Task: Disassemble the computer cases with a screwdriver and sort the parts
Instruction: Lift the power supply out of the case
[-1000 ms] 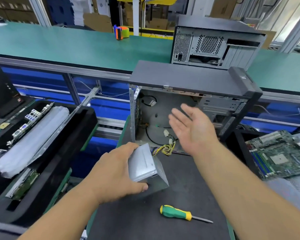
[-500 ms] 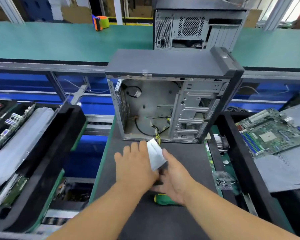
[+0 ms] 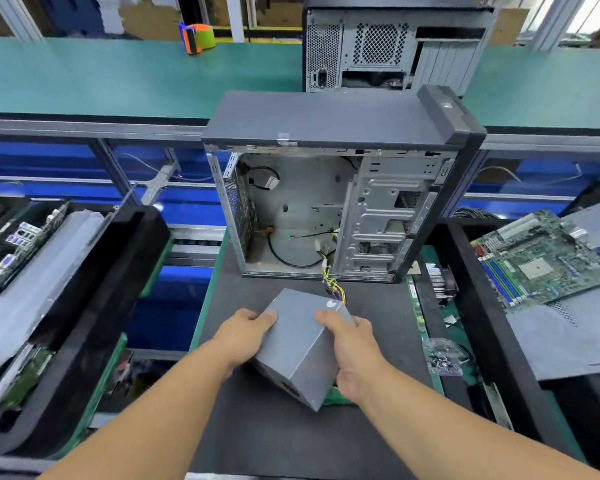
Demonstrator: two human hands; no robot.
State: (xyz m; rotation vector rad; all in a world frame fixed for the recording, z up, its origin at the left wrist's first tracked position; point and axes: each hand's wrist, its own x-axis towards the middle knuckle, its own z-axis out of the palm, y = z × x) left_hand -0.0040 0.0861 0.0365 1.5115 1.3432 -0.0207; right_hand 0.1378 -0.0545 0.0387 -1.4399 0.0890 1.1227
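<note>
A grey power supply box [image 3: 300,344] is held tilted above the dark mat [image 3: 257,441], with my left hand [image 3: 245,336] on its left side and my right hand [image 3: 355,355] on its right side. Its yellow and black cable bundle [image 3: 333,285] still runs into the open computer case [image 3: 329,209], which stands upright just behind, its side panel off and its inside nearly bare. A green patch of the screwdriver handle [image 3: 340,398] shows under the box by my right hand; the rest is hidden.
A second computer case [image 3: 392,46] stands on the green bench behind. Black bins flank the mat: the left bin [image 3: 94,306] holds boards and a grey panel, the right one a motherboard [image 3: 541,258] on a panel. A bag of screws [image 3: 445,356] lies right of the mat. A tape dispenser [image 3: 196,38] sits far back.
My right hand came down from in front of the case onto the power supply. Both hands now hold it, turned over and lifted off the mat, over the screwdriver.
</note>
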